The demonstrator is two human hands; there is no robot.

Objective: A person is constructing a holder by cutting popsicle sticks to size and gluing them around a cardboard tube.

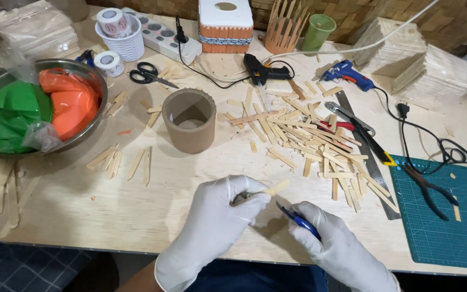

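Fingers point(247, 199) of the gloved left hand point(217, 216) pinch a stick point(268, 191) above the table point(109, 211), right hand point(333, 238) clenched on cutters point(297, 219); light, stiff and likely brittle, it seems best gripped mid-length.

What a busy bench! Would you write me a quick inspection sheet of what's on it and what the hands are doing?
Surface: pale wooden table, green cutting mat at right.
Job's things: wooden stick pinched in left hand; blue-handled cutter in right hand.
Clutter: heap of cut sticks, cardboard tube, metal bowl of green and orange plastic, scissors, two glue guns, steel ruler, pliers.
Grippers: both hands in white gloves, closed on their things.
Cables: black cords trail over the mat; power strip at back.
Surroundings: woven wall behind.
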